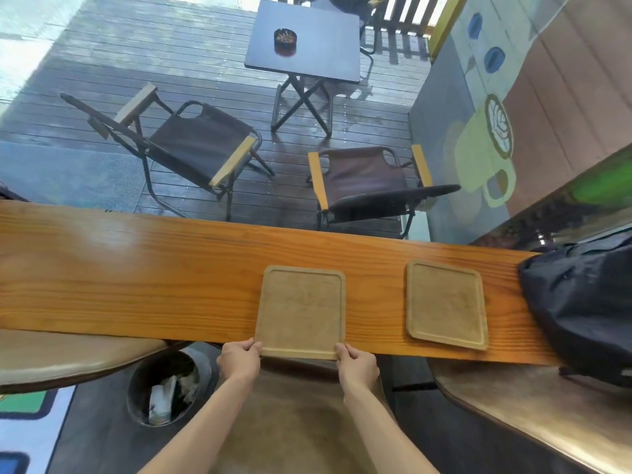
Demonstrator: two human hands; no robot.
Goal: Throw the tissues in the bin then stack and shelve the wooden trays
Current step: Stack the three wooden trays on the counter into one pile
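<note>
Two flat wooden trays lie on a long wooden counter (136, 278). The nearer tray (301, 311) sits in front of me with its near edge jutting over the counter's front. My left hand (239, 359) grips its near left corner and my right hand (357, 364) grips its near right corner. The second tray (446, 304) lies flat to the right, untouched. On the floor at lower left stands a round dark bin (136, 388) holding white crumpled tissues (164, 398).
A black backpack (588, 302) rests on the counter's right end, close to the second tray. Padded stools stand at left (68, 357), right (533, 419) and beneath me. Beyond the counter, through glass, are folding chairs (201, 138) and a dark table (307, 42).
</note>
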